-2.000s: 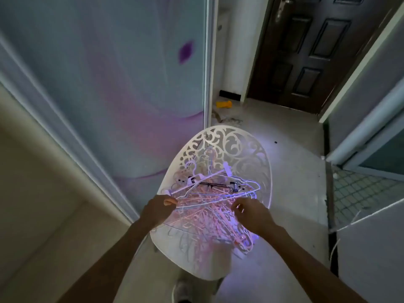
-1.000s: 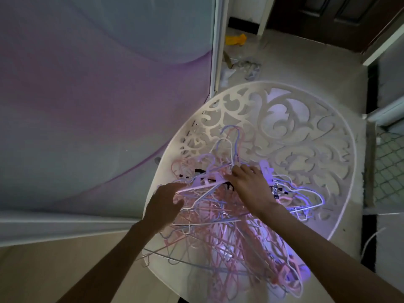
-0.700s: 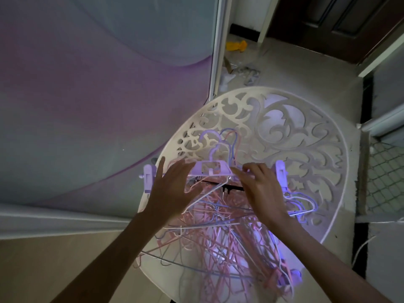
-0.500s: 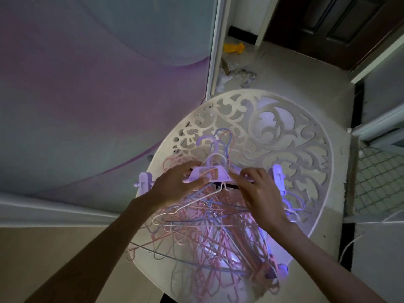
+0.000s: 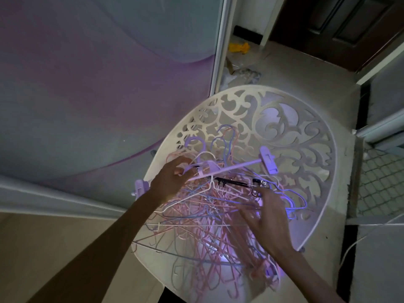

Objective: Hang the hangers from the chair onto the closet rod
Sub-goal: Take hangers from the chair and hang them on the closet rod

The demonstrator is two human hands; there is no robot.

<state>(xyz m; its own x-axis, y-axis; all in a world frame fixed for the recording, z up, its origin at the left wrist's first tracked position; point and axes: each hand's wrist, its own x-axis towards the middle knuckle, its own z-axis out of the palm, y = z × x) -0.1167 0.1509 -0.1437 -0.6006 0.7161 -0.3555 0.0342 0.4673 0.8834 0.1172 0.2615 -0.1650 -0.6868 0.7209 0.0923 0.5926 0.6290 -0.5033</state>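
1. No brand, label or writing can be read anywhere in the view.
2. The sliding closet door (image 5: 98, 84) fills the left side: a smooth, matte panel with grey and purple curved bands, edged on its right by a pale upright frame.
3. The floor (image 5: 306, 68) beyond is pale and hard; a dark panelled door (image 5: 341, 27) stands at the far end, with a yellow scrap (image 5: 239, 48) and some litter near its threshold.
4. The chair (image 5: 306, 136) is white and rounded, of rigid material, its back pierced with curling leaf-like cut-outs; it stands just beside the closet door.
5. The pile of hangers (image 5: 207, 219) lies tangled on the chair seat: thin wire shapes in pink, blue and white, hooks pointing every way, some ends sticking out past the near edge of the seat.
6. The purple clip hanger (image 5: 231, 166) is plastic, a straight bar with a clip at each end and a curved hook; its long axis runs from the seat's left edge up toward the chair back, right end higher.
7. The left hand (image 5: 171, 179) grips this hanger near its hook, fingers curled around the bar.
8. The right hand (image 5: 267, 217) rests over the pile's right side, fingers spread apart and nearly straight, just beside a black clip hanger (image 5: 238, 183) with metal clips.
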